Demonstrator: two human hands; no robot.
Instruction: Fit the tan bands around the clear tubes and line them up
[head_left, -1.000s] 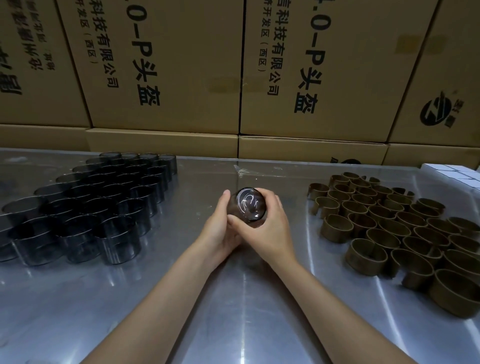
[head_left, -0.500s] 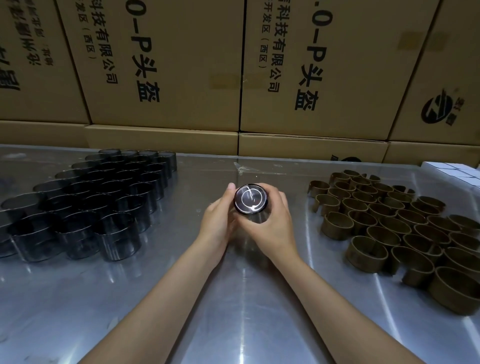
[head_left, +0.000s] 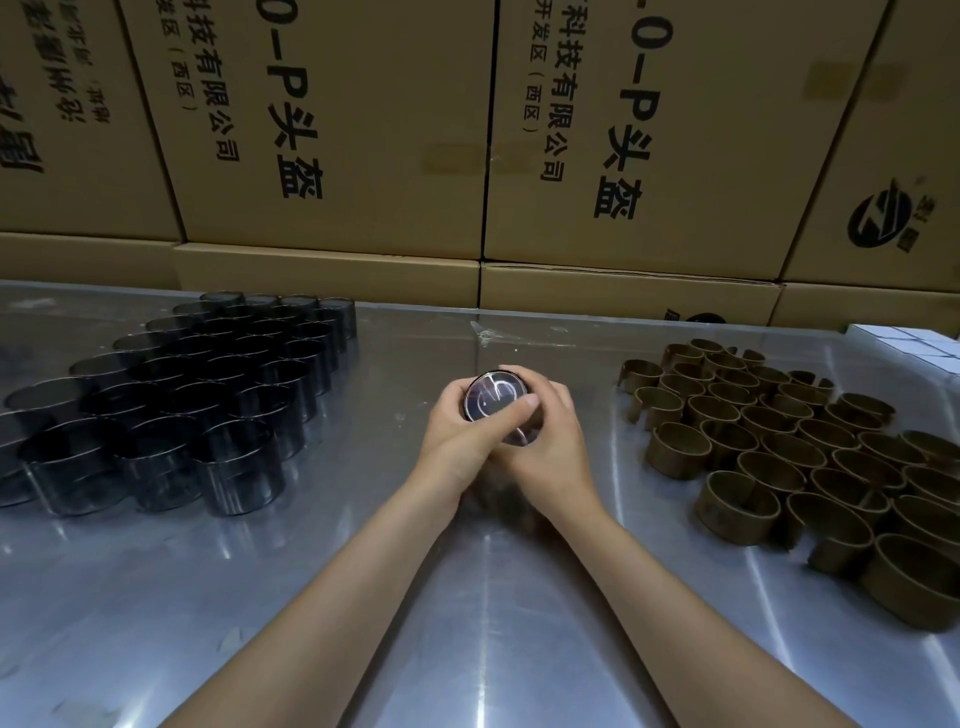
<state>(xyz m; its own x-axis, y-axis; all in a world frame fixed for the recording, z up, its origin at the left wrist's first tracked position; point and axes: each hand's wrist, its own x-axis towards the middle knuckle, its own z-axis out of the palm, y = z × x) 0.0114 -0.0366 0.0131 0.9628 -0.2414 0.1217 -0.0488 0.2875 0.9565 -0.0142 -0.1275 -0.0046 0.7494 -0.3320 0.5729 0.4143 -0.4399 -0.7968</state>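
Toward the left edge of the metal table (head_left: 156, 597), a cluster of clear tubes (head_left: 197, 410) stands upright, packed side by side. At the middle of the table both hands meet around one clear tube (head_left: 491, 402), its open end facing the camera. The left hand (head_left: 457, 447) grasps it from the left, thumb laid across its rim; the right hand (head_left: 550, 441) wraps it from the right. Toward the right edge sits a crowd of tan bands (head_left: 789, 447). White boxes (head_left: 904, 343) lie at the far right corner, cardboard cartons (head_left: 332, 130) behind the far edge.
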